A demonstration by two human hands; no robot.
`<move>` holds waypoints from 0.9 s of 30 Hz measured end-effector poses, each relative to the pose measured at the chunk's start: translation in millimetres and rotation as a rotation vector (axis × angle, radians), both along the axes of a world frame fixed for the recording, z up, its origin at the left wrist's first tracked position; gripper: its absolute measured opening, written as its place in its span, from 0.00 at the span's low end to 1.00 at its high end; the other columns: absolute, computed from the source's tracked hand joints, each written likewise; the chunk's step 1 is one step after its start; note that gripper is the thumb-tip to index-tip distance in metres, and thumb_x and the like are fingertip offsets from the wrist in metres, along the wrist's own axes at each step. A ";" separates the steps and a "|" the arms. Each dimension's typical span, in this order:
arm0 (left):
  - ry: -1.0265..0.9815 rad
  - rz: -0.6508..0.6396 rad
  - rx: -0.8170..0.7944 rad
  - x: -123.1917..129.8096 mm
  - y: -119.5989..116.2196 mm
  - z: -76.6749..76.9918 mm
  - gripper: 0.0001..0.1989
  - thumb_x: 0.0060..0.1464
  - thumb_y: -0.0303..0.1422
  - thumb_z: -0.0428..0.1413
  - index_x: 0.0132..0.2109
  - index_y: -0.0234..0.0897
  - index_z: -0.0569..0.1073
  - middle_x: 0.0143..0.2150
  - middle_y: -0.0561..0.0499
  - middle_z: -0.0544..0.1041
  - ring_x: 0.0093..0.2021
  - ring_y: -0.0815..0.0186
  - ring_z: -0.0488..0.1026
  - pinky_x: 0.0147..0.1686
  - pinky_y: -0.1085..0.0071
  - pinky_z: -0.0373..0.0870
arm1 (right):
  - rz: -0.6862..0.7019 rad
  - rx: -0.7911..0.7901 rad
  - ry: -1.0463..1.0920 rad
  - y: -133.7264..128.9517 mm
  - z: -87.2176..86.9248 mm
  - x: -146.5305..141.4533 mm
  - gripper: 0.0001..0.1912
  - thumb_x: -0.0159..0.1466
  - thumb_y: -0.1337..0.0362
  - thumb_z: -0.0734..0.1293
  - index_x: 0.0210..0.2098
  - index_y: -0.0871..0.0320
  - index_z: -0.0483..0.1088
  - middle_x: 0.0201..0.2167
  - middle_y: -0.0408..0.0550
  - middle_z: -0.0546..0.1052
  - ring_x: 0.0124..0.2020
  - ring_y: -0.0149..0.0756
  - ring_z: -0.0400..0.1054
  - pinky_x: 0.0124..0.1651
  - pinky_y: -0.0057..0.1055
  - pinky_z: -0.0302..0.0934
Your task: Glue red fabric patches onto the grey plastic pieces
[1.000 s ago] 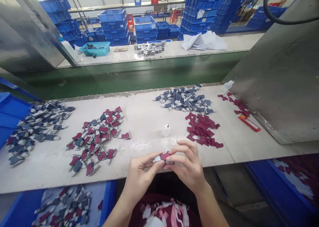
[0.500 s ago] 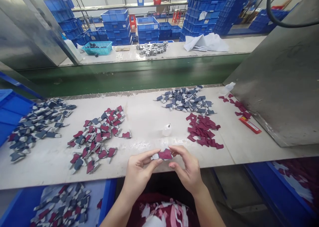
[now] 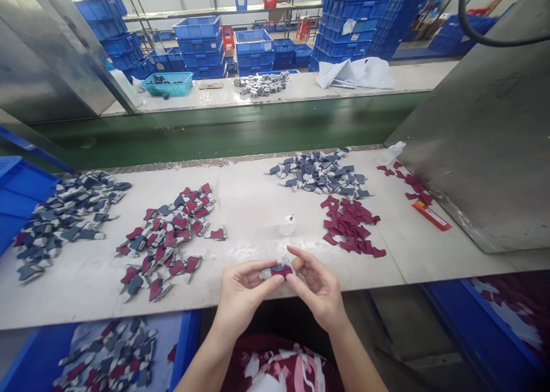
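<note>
A small grey-and-maroon piece [image 3: 281,270] is held above the table's front edge. My left hand [image 3: 244,291] pinches its left end between thumb and fingers. My right hand [image 3: 318,289] has its thumb pressed on the piece's right side, with the index finger raised beyond it. Just past the hands stands a small white bottle [image 3: 287,225] with a dark tip. To the right lie a pile of maroon cut pieces [image 3: 352,226] and, behind it, a pile of grey-blue pieces [image 3: 322,173]. Left of the hands is a pile of maroon-and-grey pieces [image 3: 167,234].
Another grey-blue pile [image 3: 77,203] lies far left beside a blue crate [image 3: 21,191]. A red packet [image 3: 431,216] is near the slanted metal panel [image 3: 485,151] at right. Below the front edge, a blue bin [image 3: 184,346] holds more pieces. A turquoise basket [image 3: 168,83] sits on the back ledge.
My right thumb has moved left onto the piece and the right index finger has lifted. The piece has tilted, with a light part now standing up at its right side.
</note>
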State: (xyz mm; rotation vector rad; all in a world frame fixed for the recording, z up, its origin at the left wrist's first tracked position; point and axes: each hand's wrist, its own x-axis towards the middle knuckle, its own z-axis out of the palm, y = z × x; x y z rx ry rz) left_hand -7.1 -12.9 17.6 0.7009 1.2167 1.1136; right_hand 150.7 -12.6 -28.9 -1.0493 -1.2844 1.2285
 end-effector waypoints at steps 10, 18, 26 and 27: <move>0.170 -0.024 0.108 -15.9 4.0 -24.0 0.15 0.41 0.36 0.70 0.38 0.36 0.84 0.38 0.46 0.86 0.40 0.52 0.83 0.43 0.62 0.82 | -0.083 0.294 -0.229 9.3 -4.9 -25.4 0.07 0.68 0.67 0.64 0.45 0.55 0.73 0.31 0.45 0.72 0.32 0.33 0.69 0.35 0.29 0.68; 1.212 0.007 0.535 -86.9 10.3 -39.1 0.08 0.57 0.39 0.60 0.40 0.44 0.82 0.42 0.48 0.85 0.44 0.52 0.80 0.61 0.42 0.58 | -0.409 0.529 -0.471 18.5 -14.7 -15.4 0.18 0.65 0.65 0.66 0.55 0.52 0.69 0.46 0.53 0.68 0.47 0.44 0.66 0.41 0.40 0.70; 1.650 0.171 0.599 -110.9 68.8 -18.6 0.13 0.60 0.34 0.55 0.50 0.39 0.77 0.53 0.41 0.77 0.53 0.47 0.72 0.55 0.49 0.63 | -0.201 0.434 -0.749 45.2 -31.0 -21.5 0.24 0.64 0.57 0.68 0.60 0.49 0.68 0.68 0.56 0.50 0.67 0.63 0.44 0.58 0.61 0.60; 1.607 0.112 0.643 -104.4 87.4 -15.4 0.13 0.60 0.34 0.55 0.51 0.39 0.76 0.52 0.41 0.77 0.54 0.48 0.72 0.55 0.51 0.64 | -0.195 0.438 -0.750 46.3 -33.1 -23.3 0.27 0.65 0.58 0.67 0.63 0.50 0.65 0.67 0.58 0.51 0.67 0.62 0.45 0.58 0.61 0.61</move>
